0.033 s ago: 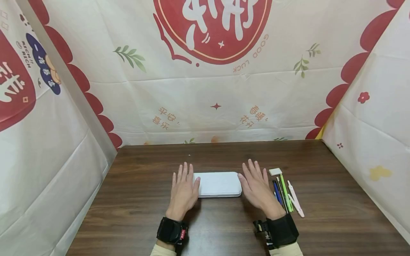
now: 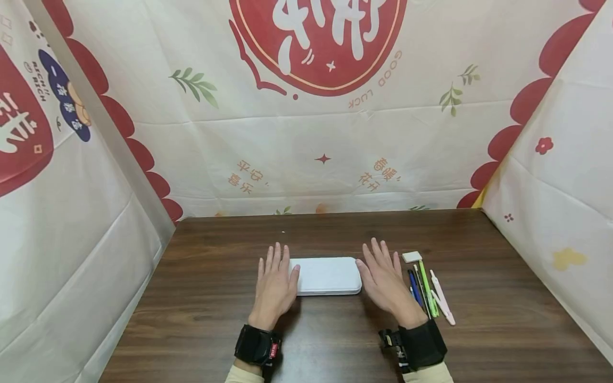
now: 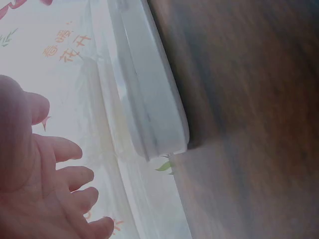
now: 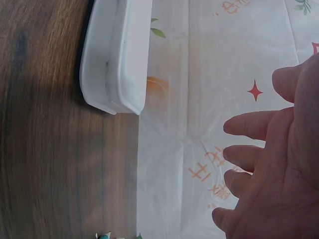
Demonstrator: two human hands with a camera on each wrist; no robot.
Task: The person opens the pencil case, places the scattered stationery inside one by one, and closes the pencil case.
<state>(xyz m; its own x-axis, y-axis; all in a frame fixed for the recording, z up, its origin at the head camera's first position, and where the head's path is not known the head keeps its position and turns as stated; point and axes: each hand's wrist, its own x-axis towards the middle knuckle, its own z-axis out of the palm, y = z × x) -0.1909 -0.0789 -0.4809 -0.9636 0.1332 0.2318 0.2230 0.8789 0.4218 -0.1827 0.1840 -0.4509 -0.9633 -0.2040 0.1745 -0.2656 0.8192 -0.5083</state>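
On brown table: white case between left hand, right hand.

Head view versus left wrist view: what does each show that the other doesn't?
Only the head view shows the right grip, white block, pens and slim white tool. Only the left wrist view shows the palm side of the left grip and the uncovered left end of the white case. Both show the dark tabletop and the printed cloth, plus that grip and case.
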